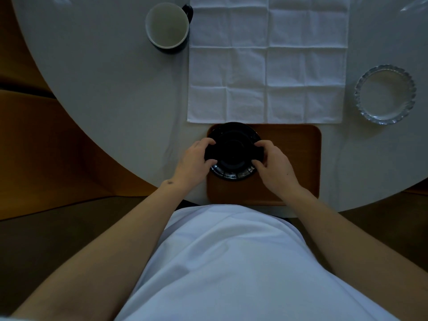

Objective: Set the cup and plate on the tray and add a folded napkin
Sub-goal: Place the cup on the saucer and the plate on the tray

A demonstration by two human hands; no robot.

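A black plate lies on the left end of the brown wooden tray, which sits at the table's near edge. My left hand grips the plate's left rim and my right hand grips its right rim. A dark cup with a pale inside and a black handle stands upright on the table at the far left. A white napkin lies spread flat and creased just beyond the tray.
A clear glass dish with a scalloped rim sits at the right of the round white table. An orange chair or seat shows to the left below the table's edge. My white shirt fills the bottom of the view.
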